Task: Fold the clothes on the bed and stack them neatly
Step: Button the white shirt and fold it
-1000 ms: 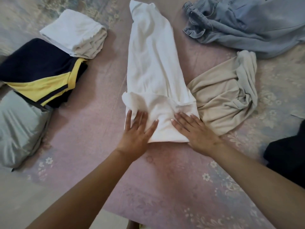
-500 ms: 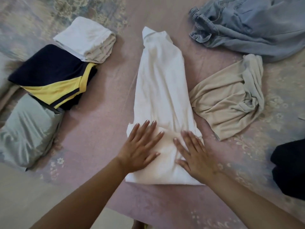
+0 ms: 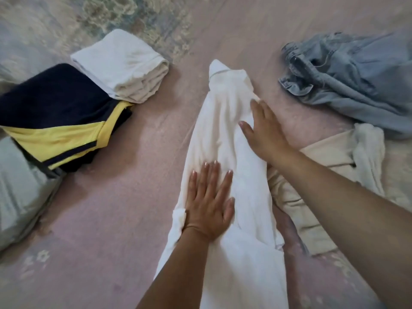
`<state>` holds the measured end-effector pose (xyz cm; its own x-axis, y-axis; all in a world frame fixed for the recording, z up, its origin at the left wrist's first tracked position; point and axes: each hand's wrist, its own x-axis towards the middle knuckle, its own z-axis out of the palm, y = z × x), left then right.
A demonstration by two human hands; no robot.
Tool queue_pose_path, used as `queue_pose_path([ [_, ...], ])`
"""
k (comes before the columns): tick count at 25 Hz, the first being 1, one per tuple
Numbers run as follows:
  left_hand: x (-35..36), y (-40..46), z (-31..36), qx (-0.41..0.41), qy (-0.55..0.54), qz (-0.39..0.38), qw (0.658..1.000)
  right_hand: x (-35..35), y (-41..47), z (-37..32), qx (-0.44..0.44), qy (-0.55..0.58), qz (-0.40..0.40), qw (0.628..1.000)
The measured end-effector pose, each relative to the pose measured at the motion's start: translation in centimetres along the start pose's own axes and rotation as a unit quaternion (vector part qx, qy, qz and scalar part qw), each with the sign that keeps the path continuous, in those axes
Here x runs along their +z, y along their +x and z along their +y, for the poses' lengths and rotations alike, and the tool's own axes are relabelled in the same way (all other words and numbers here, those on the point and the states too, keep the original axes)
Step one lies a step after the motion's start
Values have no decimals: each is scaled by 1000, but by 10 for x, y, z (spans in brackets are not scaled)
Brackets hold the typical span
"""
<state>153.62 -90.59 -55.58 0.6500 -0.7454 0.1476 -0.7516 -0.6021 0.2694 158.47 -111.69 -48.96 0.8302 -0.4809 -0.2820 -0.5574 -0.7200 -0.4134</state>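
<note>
Since a moment ago my right hand (image 3: 264,132) has slid up the white shirt (image 3: 223,139) toward its collar, while my left hand (image 3: 209,197) stays lower down. Both lie flat, fingers straight, pressing the cloth. It stretches long and narrow down the middle of the pink bed (image 3: 111,219). Folded pieces sit to the left: a white one (image 3: 122,63), a navy and yellow one (image 3: 60,117). Jeans (image 3: 352,81) and a beige garment (image 3: 323,175) lie unfolded on the right.

Pale floor (image 3: 13,293) strip at lower left (beyond bed edge).
</note>
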Motion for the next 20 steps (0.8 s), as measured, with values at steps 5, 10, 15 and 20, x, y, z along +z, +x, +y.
queue_pose_path([
  [5,9,-1,-2,2,8,10,1000,-31,93,-22,130,112,-75,982],
  [10,11,2,-4,6,7,11,1000,-49,107,-26,127,322,-86,934],
  [15,7,3,-3,4,21,-11,1000,-15,5,-1,-333,57,-36,941],
  [20,-4,2,1,-5,16,95,995,10,-42,39,-354,-110,-51,927],
])
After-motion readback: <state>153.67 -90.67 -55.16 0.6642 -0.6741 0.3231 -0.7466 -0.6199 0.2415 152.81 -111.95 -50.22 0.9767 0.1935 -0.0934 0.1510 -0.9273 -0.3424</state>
